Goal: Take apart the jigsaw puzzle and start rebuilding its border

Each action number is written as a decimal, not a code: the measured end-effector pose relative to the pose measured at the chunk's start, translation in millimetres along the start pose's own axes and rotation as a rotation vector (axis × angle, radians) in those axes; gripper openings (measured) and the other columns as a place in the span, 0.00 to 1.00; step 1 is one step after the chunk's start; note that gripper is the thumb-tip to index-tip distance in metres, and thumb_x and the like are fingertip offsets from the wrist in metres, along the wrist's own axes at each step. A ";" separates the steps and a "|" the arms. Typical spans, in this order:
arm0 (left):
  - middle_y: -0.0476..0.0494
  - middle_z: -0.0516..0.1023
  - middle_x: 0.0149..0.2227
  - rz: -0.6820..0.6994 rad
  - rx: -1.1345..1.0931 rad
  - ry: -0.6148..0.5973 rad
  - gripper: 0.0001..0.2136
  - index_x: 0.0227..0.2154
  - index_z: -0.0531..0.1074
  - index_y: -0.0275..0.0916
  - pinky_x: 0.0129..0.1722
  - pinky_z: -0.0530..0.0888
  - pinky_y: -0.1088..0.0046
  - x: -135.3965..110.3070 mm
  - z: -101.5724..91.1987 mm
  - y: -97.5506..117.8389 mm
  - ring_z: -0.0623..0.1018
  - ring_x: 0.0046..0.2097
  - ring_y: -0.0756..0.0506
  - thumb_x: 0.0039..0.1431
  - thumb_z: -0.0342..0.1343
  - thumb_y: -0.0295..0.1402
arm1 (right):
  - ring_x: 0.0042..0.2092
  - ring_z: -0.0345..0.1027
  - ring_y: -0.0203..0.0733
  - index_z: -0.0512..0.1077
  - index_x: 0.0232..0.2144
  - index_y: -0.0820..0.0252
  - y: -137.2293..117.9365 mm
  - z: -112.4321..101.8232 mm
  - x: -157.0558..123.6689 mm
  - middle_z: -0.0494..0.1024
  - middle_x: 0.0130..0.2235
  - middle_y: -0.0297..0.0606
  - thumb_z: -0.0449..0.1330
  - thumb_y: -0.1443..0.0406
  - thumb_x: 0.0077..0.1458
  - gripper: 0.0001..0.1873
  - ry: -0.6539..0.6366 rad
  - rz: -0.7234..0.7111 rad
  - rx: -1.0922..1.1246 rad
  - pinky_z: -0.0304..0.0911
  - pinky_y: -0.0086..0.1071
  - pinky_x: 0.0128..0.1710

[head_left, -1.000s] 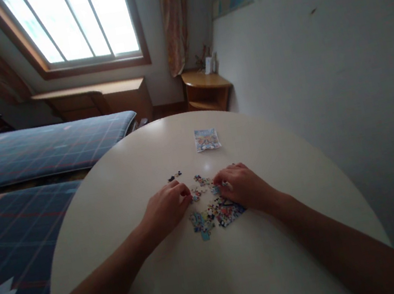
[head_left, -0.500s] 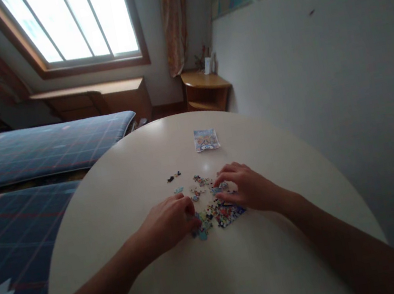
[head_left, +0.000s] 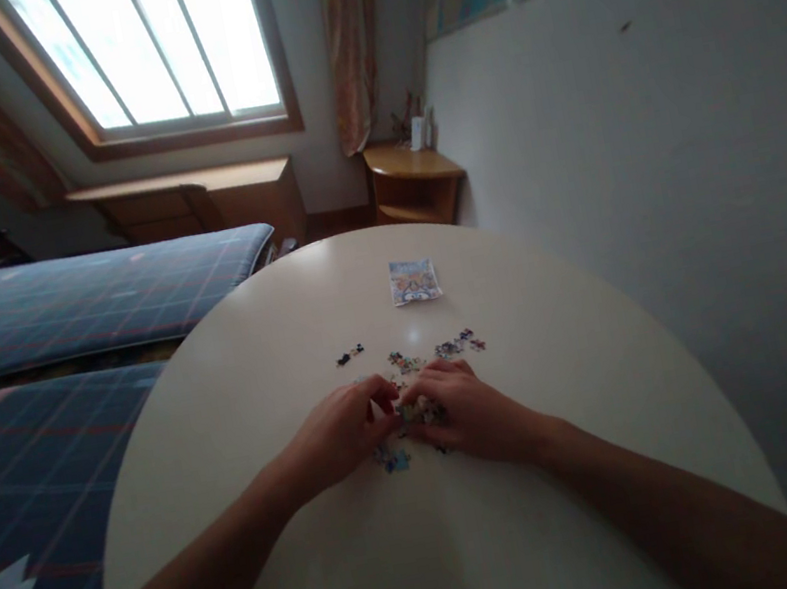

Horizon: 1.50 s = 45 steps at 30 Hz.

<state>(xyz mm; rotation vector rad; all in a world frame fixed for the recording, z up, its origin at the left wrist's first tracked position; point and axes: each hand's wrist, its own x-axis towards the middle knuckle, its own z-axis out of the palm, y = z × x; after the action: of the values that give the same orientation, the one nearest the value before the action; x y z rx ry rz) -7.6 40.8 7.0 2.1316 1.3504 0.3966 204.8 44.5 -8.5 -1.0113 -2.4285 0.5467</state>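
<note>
Small jigsaw puzzle pieces lie in clusters on a round pale table (head_left: 282, 355). My left hand (head_left: 347, 429) is closed in a pinch at the pile's left side, its fingertips on puzzle pieces. Facing it, my right hand (head_left: 471, 413) curves over the patterned pieces (head_left: 425, 411), thumb and forefinger closed at their left edge. The fingertips of both hands nearly meet, and they hide much of the pile. A light-blue puzzle cluster (head_left: 397, 461) shows below my left hand. Beyond my right hand lies a group of purplish pieces (head_left: 449, 349), with a multicoloured cluster (head_left: 403, 362) beside it.
A small printed picture packet (head_left: 414, 281) lies toward the table's far side. Two dark pieces (head_left: 349, 354) sit to the left. A bed with plaid covering (head_left: 81, 421) stands left of the table, a white wall (head_left: 694, 231) to the right, a corner shelf (head_left: 412, 164) behind.
My right hand has moved left and slightly down, uncovering the purplish pieces. My left hand has shifted slightly right and up, bringing the fingertips together over the pile.
</note>
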 end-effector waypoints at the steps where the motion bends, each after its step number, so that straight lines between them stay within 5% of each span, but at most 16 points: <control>1: 0.49 0.78 0.30 0.008 -0.027 -0.001 0.06 0.38 0.75 0.41 0.31 0.67 0.74 0.4 1.0 0.8 0.75 0.31 0.48 0.58 0.56 0.33 | 0.50 0.71 0.46 0.75 0.41 0.54 0.6 -0.5 0.9 0.81 0.42 0.37 0.67 0.63 0.55 0.11 0.023 0.014 0.027 0.57 0.43 0.53; 9: 0.48 0.74 0.27 0.010 -0.379 0.063 0.12 0.29 0.72 0.37 0.29 0.65 0.76 7.0 5.2 4.1 0.70 0.29 0.50 0.60 0.51 0.40 | 0.35 0.76 0.39 0.77 0.31 0.56 2.2 -6.9 6.0 0.83 0.32 0.33 0.67 0.61 0.54 0.06 0.266 0.092 0.220 0.65 0.35 0.44; 15: 0.50 0.70 0.24 -0.024 -0.505 0.111 0.13 0.29 0.70 0.36 0.28 0.65 0.75 10.7 6.6 -1.0 0.69 0.27 0.50 0.59 0.52 0.43 | 0.35 0.76 0.38 0.78 0.33 0.54 -0.2 -10.4 4.8 0.83 0.33 0.32 0.66 0.62 0.55 0.03 0.254 0.061 0.306 0.66 0.32 0.40; 21: 0.47 0.76 0.26 0.007 -0.391 0.128 0.13 0.35 0.75 0.36 0.29 0.67 0.75 9.8 5.2 -2.3 0.71 0.28 0.50 0.59 0.52 0.40 | 0.37 0.75 0.38 0.76 0.41 0.57 0.5 -11.2 6.2 0.82 0.37 0.35 0.59 0.64 0.61 0.08 0.210 0.111 0.320 0.65 0.31 0.40; 27: 0.48 0.76 0.26 0.001 -0.020 0.076 0.13 0.36 0.78 0.39 0.28 0.64 0.74 6.3 -8.6 -8.8 0.71 0.26 0.49 0.62 0.51 0.39 | 0.34 0.70 0.36 0.73 0.43 0.58 5.1 -11.9 4.7 0.78 0.33 0.35 0.54 0.66 0.62 0.09 0.147 0.129 0.279 0.62 0.30 0.36; 33: 0.43 0.77 0.41 0.012 0.186 0.175 0.10 0.40 0.78 0.42 0.35 0.70 0.70 4.4 -10.5 -18.2 0.75 0.31 0.48 0.61 0.55 0.39 | 0.32 0.69 0.36 0.69 0.42 0.57 8.5 -11.0 3.4 0.77 0.31 0.34 0.52 0.64 0.64 0.07 0.150 0.182 0.295 0.61 0.30 0.34; 45: 0.42 0.77 0.46 0.114 0.283 0.298 0.09 0.44 0.76 0.42 0.50 0.73 0.59 15.7 5.0 -29.4 0.74 0.50 0.39 0.62 0.57 0.35 | 0.34 0.73 0.39 0.74 0.32 0.57 10.2 -16.0 5.7 0.80 0.32 0.35 0.63 0.64 0.56 0.03 0.266 0.219 0.187 0.64 0.32 0.38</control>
<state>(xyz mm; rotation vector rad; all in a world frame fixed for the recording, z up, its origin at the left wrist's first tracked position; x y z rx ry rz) -19.2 62.7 -15.9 2.4657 1.5281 0.6217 215.6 58.3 0.8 -1.1933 -2.0095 0.6537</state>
